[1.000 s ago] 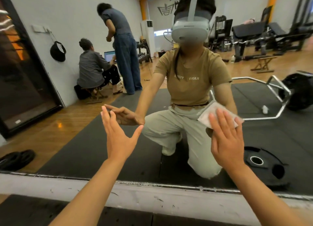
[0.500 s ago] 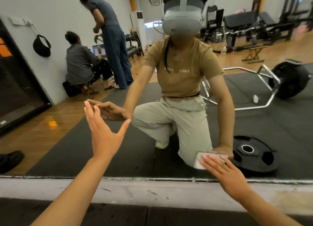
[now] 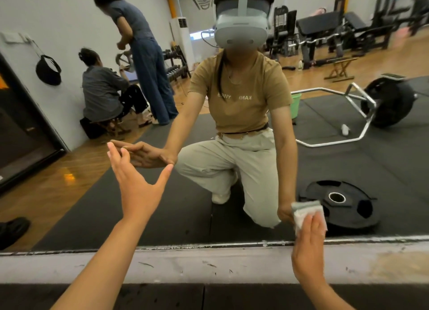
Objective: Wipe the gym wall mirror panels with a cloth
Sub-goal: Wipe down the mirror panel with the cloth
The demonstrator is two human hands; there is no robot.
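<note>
The wall mirror (image 3: 69, 193) fills most of the view and reaches down to a pale ledge. My left hand (image 3: 137, 186) lies flat against the glass at centre left, fingers straight and thumb spread. My right hand (image 3: 310, 242) presses a folded white cloth (image 3: 301, 213) onto the glass just above the mirror's bottom edge at lower right, with straight fingers over it. The cloth's upper part shows above my fingertips.
A scuffed pale ledge (image 3: 209, 263) runs under the mirror, with black floor mat (image 3: 209, 295) below it. The mirror reflects a kneeling person in a headset, two people at the left wall, a weight plate, a barbell frame and gym machines.
My right hand swept the cloth down the glass from chest height to the bottom edge, then slid slightly right. My left hand stayed flat on the mirror.
</note>
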